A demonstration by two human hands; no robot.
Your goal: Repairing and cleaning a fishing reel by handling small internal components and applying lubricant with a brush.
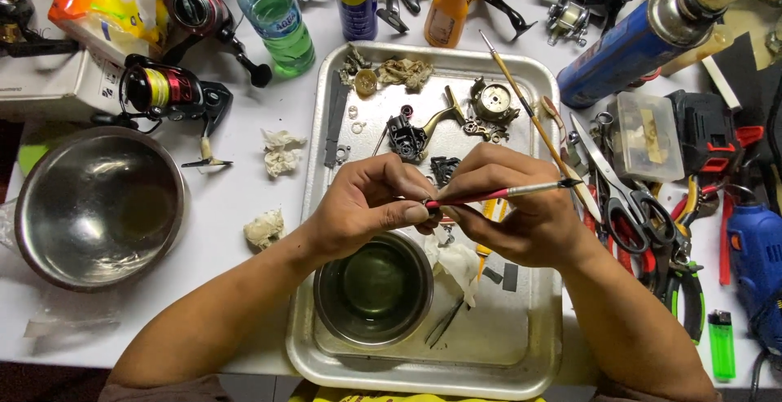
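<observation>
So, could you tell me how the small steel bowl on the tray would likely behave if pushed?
The small steel bowl appears to hold greenish liquid, so a push would probably slosh it. Its smooth base on the metal tray would likely slide rather than tip. It sits just below both hands, easily bumped.

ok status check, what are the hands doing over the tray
Left hand pinches a small part. Right hand holds a red-handled brush to it. Both above the small steel bowl on the metal tray. Nothing in the way.

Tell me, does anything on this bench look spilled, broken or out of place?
Nothing spilled. A fishing reel lies dismantled on the metal tray, loose parts scattered. Crumpled tissues litter the table.
</observation>
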